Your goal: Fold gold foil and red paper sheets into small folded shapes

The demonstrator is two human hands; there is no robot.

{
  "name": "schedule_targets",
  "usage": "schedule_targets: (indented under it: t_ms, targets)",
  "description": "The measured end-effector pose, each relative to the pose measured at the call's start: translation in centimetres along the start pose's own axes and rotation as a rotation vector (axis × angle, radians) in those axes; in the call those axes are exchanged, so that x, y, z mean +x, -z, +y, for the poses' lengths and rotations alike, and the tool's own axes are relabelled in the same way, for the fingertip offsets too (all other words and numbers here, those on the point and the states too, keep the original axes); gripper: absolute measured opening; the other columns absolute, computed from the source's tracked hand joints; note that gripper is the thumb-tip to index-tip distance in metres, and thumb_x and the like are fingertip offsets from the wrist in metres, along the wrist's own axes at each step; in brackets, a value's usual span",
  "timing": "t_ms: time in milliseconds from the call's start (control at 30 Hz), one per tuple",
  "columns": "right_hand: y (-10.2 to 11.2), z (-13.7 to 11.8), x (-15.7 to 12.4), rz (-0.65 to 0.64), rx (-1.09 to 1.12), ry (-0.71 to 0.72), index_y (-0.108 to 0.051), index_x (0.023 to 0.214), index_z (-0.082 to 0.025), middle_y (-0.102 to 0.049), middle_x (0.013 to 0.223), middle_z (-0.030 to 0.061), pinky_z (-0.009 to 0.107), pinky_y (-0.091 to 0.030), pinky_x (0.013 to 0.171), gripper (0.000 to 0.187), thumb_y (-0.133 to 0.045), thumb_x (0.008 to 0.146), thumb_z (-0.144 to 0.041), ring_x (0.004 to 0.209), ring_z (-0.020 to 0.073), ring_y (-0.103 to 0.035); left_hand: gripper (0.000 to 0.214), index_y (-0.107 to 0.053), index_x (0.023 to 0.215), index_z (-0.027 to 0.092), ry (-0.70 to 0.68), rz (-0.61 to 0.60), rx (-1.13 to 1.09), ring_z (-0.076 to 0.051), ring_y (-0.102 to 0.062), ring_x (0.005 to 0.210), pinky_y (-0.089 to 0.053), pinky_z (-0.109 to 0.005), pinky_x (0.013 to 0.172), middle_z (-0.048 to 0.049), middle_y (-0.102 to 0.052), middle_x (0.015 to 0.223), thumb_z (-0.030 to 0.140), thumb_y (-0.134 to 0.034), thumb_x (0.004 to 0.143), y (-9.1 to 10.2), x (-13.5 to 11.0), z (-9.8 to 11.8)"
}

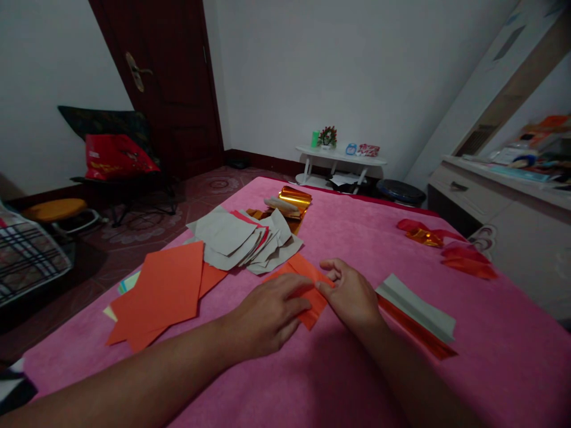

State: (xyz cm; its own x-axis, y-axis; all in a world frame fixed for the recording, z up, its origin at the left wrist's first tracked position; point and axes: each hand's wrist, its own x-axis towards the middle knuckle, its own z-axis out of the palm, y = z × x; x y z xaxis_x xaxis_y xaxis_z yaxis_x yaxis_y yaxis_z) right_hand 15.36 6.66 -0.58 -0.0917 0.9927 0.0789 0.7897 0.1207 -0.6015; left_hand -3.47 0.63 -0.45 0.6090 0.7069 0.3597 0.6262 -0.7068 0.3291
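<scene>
A sheet of orange paper (314,307) with fold lines lies on the pink cloth (357,386) between my hands. My left hand (273,310) rests on its left part, fingers stretched out and lying over the paper. My right hand (351,292) pinches its right edge between thumb and curled fingers. Left of my hands is a stack of orange sheets (172,285). Behind them lies a pile of torn grey paper pieces (229,235). To the right of my right hand is a folded strip (419,312), grey on one face and shiny orange-red on the other.
A roll of shiny gold foil (295,200) lies at the far side of the cloth. Red and gold crumpled pieces (423,235) are at the far right. Beyond stand a small white table (341,156), a chair with a red bag (118,157), and a drawer cabinet (499,208).
</scene>
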Motion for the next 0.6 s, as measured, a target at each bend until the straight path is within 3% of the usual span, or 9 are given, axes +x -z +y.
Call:
schedule_targets:
  t_ms: [167, 300, 467, 600]
  targets:
    - [0.1, -0.3, -0.3, 0.014, -0.060, -0.002, -0.062, 0.104, -0.025, -0.068, 0.080, -0.0017, 0.026, -0.038, 0.059, 0.032, -0.064, 0.072, -0.025, 0.070, 0.0162, -0.062, 0.045, -0.053, 0.119, 0.015, 0.049, -0.024, 0.024, -0.023, -0.045, 0.124, -0.034, -0.040, 0.106, -0.0115, -0.053, 0.131, 0.014, -0.051, 0.074, -0.1, -0.1, -0.3]
    - [0.1, 0.3, -0.3, 0.032, 0.006, 0.044, -0.058, 0.100, -0.023, -0.065, 0.082, -0.0021, 0.026, -0.040, 0.061, 0.031, -0.064, 0.071, -0.020, 0.070, 0.0150, -0.059, 0.049, -0.049, 0.125, 0.013, 0.096, -0.017, 0.041, -0.023, -0.047, 0.121, -0.035, -0.040, 0.105, -0.0125, -0.053, 0.131, 0.020, -0.052, 0.077, -0.1, -0.2, -0.7]
    - [0.1, 0.5, -0.9, 0.094, -0.104, 0.166, -0.059, 0.079, -0.022, -0.058, 0.086, -0.0004, 0.026, -0.040, 0.065, 0.012, -0.058, 0.073, -0.011, 0.070, 0.0136, -0.056, 0.059, -0.047, 0.131, 0.013, 0.132, -0.061, 0.091, -0.026, -0.045, 0.123, -0.033, -0.042, 0.107, -0.0131, -0.050, 0.134, 0.027, -0.057, 0.075, 0.1, 0.0, -0.9]
    - [-0.1, 0.2, -2.2, 0.077, -0.222, 0.290, -0.064, 0.083, -0.022, -0.057, 0.088, 0.0028, 0.026, -0.040, 0.068, 0.022, -0.048, 0.080, -0.008, 0.082, 0.0160, -0.056, 0.062, -0.044, 0.136, 0.017, 0.142, -0.113, 0.123, -0.028, -0.040, 0.127, -0.030, -0.045, 0.108, -0.0114, -0.047, 0.138, 0.034, -0.057, 0.078, 0.2, 0.0, -0.9]
